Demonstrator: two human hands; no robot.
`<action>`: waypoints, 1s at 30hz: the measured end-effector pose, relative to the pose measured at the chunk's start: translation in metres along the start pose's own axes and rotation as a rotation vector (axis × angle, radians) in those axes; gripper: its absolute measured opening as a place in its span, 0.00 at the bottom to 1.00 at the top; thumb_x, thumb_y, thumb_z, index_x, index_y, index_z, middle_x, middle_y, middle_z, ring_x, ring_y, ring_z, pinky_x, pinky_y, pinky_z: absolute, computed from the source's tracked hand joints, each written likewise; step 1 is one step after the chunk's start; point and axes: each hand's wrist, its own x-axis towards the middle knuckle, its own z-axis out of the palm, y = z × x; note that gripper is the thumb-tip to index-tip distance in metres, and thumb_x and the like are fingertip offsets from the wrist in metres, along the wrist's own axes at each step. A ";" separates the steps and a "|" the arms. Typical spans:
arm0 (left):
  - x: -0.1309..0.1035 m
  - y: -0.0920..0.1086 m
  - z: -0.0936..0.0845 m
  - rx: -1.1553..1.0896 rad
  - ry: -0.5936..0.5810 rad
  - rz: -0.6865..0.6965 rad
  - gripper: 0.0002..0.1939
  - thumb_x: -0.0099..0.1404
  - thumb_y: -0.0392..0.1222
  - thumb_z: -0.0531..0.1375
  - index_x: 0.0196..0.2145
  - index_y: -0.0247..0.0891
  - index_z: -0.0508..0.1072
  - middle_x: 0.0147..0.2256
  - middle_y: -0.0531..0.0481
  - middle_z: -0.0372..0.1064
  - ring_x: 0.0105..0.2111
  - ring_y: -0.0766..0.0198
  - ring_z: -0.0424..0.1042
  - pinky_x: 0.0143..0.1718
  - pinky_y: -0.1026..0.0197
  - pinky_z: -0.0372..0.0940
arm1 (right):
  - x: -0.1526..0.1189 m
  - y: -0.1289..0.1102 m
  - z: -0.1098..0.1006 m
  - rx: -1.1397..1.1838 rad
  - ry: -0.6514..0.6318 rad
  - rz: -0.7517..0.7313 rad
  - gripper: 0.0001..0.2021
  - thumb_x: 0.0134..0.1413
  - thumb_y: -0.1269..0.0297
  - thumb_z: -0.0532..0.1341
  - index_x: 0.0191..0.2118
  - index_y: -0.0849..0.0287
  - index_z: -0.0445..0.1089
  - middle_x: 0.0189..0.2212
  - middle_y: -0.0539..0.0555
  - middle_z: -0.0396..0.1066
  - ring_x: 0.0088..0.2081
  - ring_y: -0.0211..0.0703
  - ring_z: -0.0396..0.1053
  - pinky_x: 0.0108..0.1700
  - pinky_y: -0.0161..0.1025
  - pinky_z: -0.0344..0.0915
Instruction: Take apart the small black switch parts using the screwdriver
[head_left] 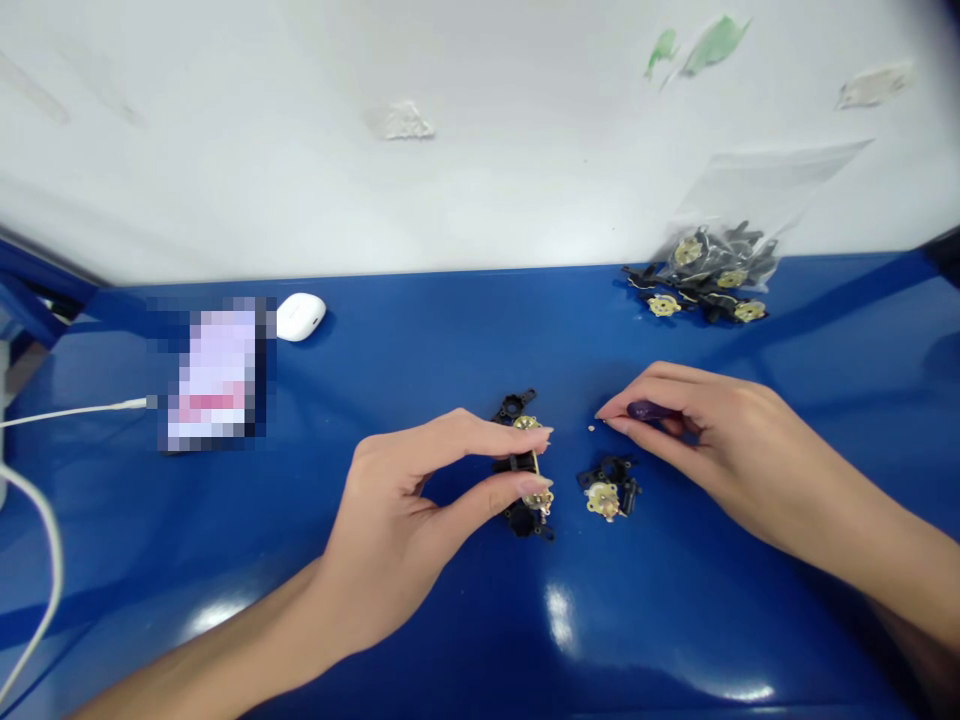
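Thumb and forefinger of my left hand point(427, 510) pinch a black and brass-coloured part point(525, 465) at the centre of the blue table. My right hand point(705, 430), to the right, is closed around a dark purple tool point(651, 411), most of it hidden by the fingers. A tiny pale piece point(591, 428) lies just left of its fingertips. Below those fingertips, another black and brass-coloured part point(604, 500) rests on the table, apart from both hands.
A clear plastic bag point(739, 255) of similar parts leans on the white wall, with loose parts point(664, 305) before it. At the left are a pixelated phone point(217, 375), a white cable point(82, 412) and a white case point(300, 316).
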 end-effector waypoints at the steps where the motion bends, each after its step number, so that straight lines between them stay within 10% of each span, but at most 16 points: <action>1: 0.000 0.000 0.000 0.003 0.000 0.001 0.17 0.72 0.31 0.77 0.51 0.53 0.91 0.48 0.56 0.90 0.47 0.61 0.88 0.54 0.61 0.80 | 0.000 0.000 0.001 -0.007 0.000 -0.007 0.13 0.82 0.51 0.61 0.48 0.47 0.83 0.47 0.54 0.82 0.37 0.48 0.76 0.40 0.47 0.70; 30: 0.000 0.001 -0.001 0.002 -0.007 -0.014 0.15 0.73 0.33 0.77 0.51 0.53 0.91 0.48 0.55 0.90 0.47 0.60 0.88 0.54 0.60 0.80 | 0.002 0.010 0.000 -0.054 -0.031 -0.093 0.15 0.83 0.48 0.60 0.48 0.47 0.80 0.46 0.54 0.80 0.35 0.47 0.73 0.36 0.46 0.68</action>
